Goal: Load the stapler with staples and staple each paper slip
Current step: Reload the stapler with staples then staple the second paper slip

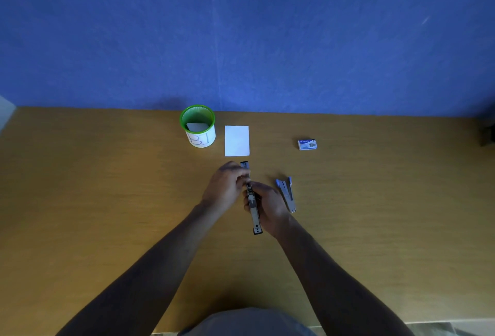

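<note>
On the wooden desk (107,201), head view: you held an opened stapler (253,201) lengthwise before you, its metal magazine channel facing up. Your right hand (269,208) cradled the rear half from below, fingers curled round the body. Your left hand (227,188) was at the front half, fingertips drawn together in a pinch at the channel; whether they held a staple strip was too small to tell. A second stapler (287,194), blue-handled and hinged partly open, lay just beside your right hand, untouched. The staple box (307,144) sat well apart, toward the far right of the desk, and appeared closed.

Progress, as a judgement: loading was under way and not finished, since the stapler was open and no staples could be made out in the channel. Stapling had not begun. A white paper slip (237,140) lay flat beyond the stapler, between it and the wall, with no staple visible on it.

Containers: a green mesh cup (184,118) with a white hand-lettered label stood just left of the slip; a pale folded sheet, perhaps further slips, leaned inside it.
</note>
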Motion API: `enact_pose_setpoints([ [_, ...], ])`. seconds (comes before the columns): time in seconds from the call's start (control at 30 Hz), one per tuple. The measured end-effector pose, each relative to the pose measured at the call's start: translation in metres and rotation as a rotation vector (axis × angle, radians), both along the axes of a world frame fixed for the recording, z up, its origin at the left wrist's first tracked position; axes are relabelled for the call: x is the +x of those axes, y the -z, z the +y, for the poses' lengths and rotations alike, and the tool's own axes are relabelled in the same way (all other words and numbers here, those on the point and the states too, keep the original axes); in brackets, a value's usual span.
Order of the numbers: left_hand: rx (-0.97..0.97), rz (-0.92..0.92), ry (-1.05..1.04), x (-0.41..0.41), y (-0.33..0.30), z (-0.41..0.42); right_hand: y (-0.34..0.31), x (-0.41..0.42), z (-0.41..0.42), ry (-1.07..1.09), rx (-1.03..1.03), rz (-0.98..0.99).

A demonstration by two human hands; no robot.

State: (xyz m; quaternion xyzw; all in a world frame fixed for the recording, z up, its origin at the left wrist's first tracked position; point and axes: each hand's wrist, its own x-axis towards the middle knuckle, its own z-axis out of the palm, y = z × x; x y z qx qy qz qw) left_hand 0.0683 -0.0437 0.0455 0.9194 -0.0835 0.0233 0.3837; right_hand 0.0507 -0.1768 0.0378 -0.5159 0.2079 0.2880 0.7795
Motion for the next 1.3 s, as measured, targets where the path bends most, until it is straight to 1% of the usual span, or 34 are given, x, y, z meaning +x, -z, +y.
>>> enact_pose_setpoints([
  [0.37, 0.073, 0.068, -0.021, 0.005, 0.000, -0.003, 0.002, 0.000, -0.002, 0.005, 0.016, -0.008],
  [0.6, 0.051, 0.128, -0.019, 0.008, 0.003, -0.004, 0.006, -0.001, -0.003, 0.021, 0.013, 0.017],
  [0.67, 0.025, 0.146, -0.042, 0.008, 0.005, -0.003, 0.006, -0.001, -0.003, 0.026, 0.014, 0.016],
  [0.87, -0.169, 0.271, -0.208, 0.006, 0.013, -0.003, 0.003, -0.002, -0.002, 0.011, 0.013, 0.005],
  [1.0, -0.259, 0.332, -0.289, 0.007, 0.017, -0.002, -0.001, -0.004, -0.001, -0.014, -0.004, -0.009],
  [1.1, -0.305, 0.334, -0.347, 0.009, 0.019, -0.001, -0.003, -0.006, -0.001, -0.013, 0.001, -0.001],
  [1.3, -0.311, 0.284, -0.389, 0.011, 0.020, -0.001, -0.004, -0.007, 0.000, -0.008, 0.013, 0.008],
])
